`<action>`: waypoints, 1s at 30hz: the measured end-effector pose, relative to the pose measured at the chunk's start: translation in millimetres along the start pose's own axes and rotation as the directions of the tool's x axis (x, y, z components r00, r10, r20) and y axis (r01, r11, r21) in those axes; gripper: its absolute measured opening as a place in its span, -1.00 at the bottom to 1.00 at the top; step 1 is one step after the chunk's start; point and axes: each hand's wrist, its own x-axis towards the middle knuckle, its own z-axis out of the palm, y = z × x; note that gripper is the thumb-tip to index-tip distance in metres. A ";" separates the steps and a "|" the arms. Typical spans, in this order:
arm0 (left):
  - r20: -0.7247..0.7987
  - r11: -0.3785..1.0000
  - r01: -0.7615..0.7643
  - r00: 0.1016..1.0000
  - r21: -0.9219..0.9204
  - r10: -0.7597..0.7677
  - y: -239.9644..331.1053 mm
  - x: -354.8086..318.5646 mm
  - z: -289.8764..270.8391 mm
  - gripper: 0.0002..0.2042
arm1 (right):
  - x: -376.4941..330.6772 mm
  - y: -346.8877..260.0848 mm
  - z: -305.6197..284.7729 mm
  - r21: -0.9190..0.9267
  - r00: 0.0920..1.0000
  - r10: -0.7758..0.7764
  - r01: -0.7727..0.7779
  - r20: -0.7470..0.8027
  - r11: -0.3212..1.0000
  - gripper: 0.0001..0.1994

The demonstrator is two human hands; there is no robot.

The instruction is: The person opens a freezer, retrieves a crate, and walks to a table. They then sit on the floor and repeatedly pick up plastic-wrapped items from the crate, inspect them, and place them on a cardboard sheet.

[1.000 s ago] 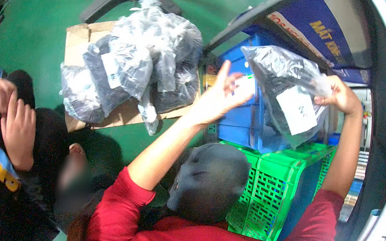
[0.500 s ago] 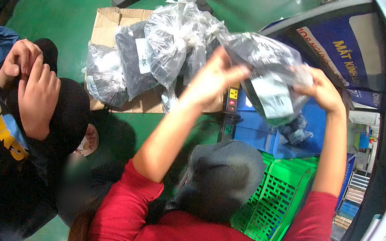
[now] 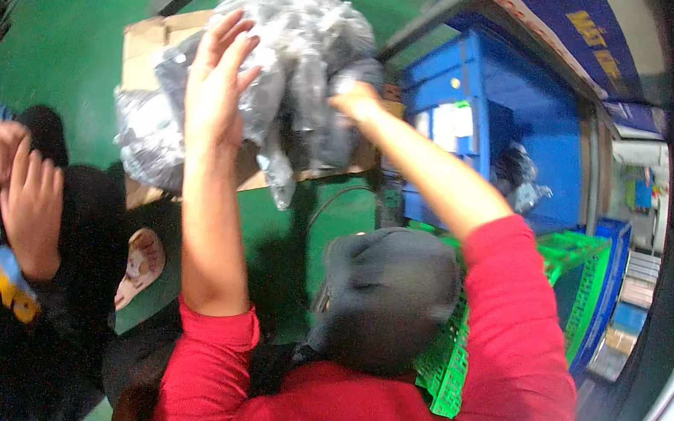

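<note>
A pile of knotted clear plastic bags (image 3: 292, 40) with dark contents lies on a flattened piece of cardboard (image 3: 142, 54). My left hand (image 3: 221, 86) is raised at the left part of the pile, fingers apart, holding nothing. At the pile's right side, my right hand (image 3: 356, 103) is closed on a clear plastic bag with dark contents (image 3: 361, 72). Blur and the bag hide most of its fingertips.
Right of the pile stands a blue bin (image 3: 446, 79) with another dark bagged item (image 3: 519, 171) inside. A green perforated crate (image 3: 446, 368) is beside my knee (image 3: 388, 304). A person in black sits at the left, hands (image 3: 28, 202) together.
The bag that both hands held over the blue bin has moved left onto the pile. My left hand has let go of it and moved left; my right hand has followed the bag.
</note>
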 end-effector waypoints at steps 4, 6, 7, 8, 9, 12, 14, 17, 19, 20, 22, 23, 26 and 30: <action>0.271 0.960 0.165 0.936 0.226 -0.224 -60.0 12.9 21.2 -0.74 | -14.2 -25.9 -23.1 -0.014 0.921 -0.148 0.164 0.360 0.986 -0.59; 0.330 0.865 0.305 0.832 0.399 -0.446 -95.8 6.7 40.3 -0.72 | -13.1 -8.1 -71.5 -0.050 0.831 -0.100 0.152 0.548 0.987 -0.56; 0.375 0.848 0.294 0.798 0.441 -0.472 -116.5 2.7 44.0 -0.69 | -9.7 6.5 -103.8 0.080 0.795 -0.137 0.111 0.591 0.991 -0.59; 0.415 0.827 0.288 0.757 0.482 -0.505 -140.6 -3.2 47.2 -0.67 | -7.3 24.3 -136.6 0.203 0.758 -0.170 0.051 0.629 0.978 -0.61; 0.434 0.819 0.147 0.789 0.555 -0.435 -163.8 -4.5 41.4 -0.63 | -15.1 24.8 -172.8 0.199 0.821 -0.084 -0.037 0.565 0.979 -0.66; 0.381 0.759 0.078 0.829 0.646 -0.410 -190.9 -13.2 49.0 -0.52 | -13.2 118.6 -288.8 -0.069 0.885 0.109 -0.086 0.453 0.994 -0.81; 0.311 0.729 0.061 0.878 0.682 -0.364 -201.3 -11.1 43.1 -0.51 | -8.0 188.8 -339.1 -0.217 0.849 0.369 -0.306 0.378 0.927 -0.81; 0.237 0.688 0.199 0.843 0.698 -0.483 -186.6 -6.7 45.0 -0.54 | 9.1 359.2 -352.0 -0.179 0.619 0.772 -0.751 0.146 0.636 -0.81; 0.233 0.694 0.340 0.772 0.634 -0.591 -177.4 -3.5 67.8 -0.57 | -18.2 487.8 -360.3 -0.204 0.539 0.842 -0.827 -0.026 0.524 -0.81; 0.161 0.659 0.432 0.750 0.616 -0.642 -166.9 -2.0 63.7 -0.59 | -3.4 521.1 -321.6 -0.354 0.676 0.731 -0.709 -0.092 0.610 -0.80; 0.225 0.674 0.481 0.695 0.561 -0.683 -161.9 3.0 69.6 -0.62 | -37.4 596.1 -317.0 -0.632 0.809 0.504 -0.566 -0.302 0.530 -0.74; 0.183 0.651 0.518 0.688 0.554 -0.703 -157.4 4.6 63.2 -0.61 | -25.0 596.9 -293.7 -0.532 0.744 0.581 -0.655 -0.330 0.537 -0.65; 0.106 0.596 0.582 0.660 0.552 -0.743 -150.4 8.2 61.4 -0.61 | -11.0 602.1 -240.0 -0.296 0.637 0.637 -0.769 -0.434 0.566 -0.38; 0.188 0.608 0.607 0.611 0.511 -0.769 -156.4 18.6 71.4 -0.61 | -35.2 637.2 -265.0 -0.100 0.532 0.670 -0.816 -0.518 0.570 -0.26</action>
